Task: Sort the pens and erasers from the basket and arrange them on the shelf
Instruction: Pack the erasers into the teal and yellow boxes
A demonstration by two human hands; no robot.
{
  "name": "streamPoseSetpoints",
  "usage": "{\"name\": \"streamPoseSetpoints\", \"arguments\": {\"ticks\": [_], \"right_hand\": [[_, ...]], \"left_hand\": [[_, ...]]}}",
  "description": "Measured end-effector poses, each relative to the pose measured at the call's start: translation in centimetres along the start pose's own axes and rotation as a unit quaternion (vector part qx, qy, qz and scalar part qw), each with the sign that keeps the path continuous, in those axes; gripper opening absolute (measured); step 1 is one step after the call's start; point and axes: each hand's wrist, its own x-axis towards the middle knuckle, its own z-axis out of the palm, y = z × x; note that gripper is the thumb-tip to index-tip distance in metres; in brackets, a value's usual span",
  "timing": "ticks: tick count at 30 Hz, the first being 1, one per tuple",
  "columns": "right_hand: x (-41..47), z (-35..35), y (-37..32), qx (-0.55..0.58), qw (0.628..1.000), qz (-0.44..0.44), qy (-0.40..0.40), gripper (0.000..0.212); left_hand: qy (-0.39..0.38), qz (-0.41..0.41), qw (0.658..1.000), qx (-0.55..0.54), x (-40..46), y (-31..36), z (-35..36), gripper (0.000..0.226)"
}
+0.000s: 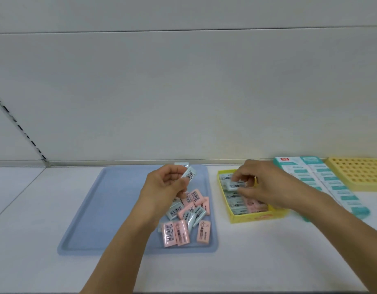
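A blue tray (111,209) lies on the white shelf and carries a heap of several pink and pale-blue wrapped erasers (186,219). My left hand (164,185) is raised above the heap and pinches a pale-blue eraser (189,173), barcode side up. To the right stands a yellow box (253,217) with erasers lined up inside. My right hand (261,183) reaches over that box and pinches another pale-blue eraser (234,185) just above the back rows. No pens are in view.
A teal and white packaging box (323,185) lies flat right of the yellow box. A yellow holder with a grid of round holes (357,175) sits at the far right. The shelf's back wall rises just behind the tray.
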Motion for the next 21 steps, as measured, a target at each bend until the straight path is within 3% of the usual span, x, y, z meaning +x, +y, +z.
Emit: {"name": "streamPoseSetpoints", "arguments": {"ticks": [5, 11, 14, 17, 21], "right_hand": [[-0.1, 1.3, 0.2, -0.082, 0.996, -0.01, -0.024, 0.026], [-0.1, 1.9, -0.2, -0.095, 0.995, -0.004, 0.017, 0.012], [-0.1, 1.4, -1.2, 0.117, 0.988, 0.011, 0.101, 0.011], [0.1, 0.6, -2.9, 0.35, 0.932, 0.028, 0.084, 0.007], [-0.2, 0.3, -3.4, 0.395, 0.914, 0.042, 0.076, 0.006]], "left_hand": [[-0.033, -0.031, 0.996, -0.074, 0.0, 0.0, 1.4, 0.02], [-0.033, -0.024, 0.992, -0.119, -0.3, 0.2, 1.6, 0.023], [-0.001, 0.043, 0.997, -0.06, -0.9, 0.7, 2.4, 0.023], [0.018, 0.132, 0.989, 0.058, -1.5, 0.9, 3.8, 0.024], [0.018, 0.246, 0.96, 0.131, -1.9, 0.8, 5.1, 0.024]]}}
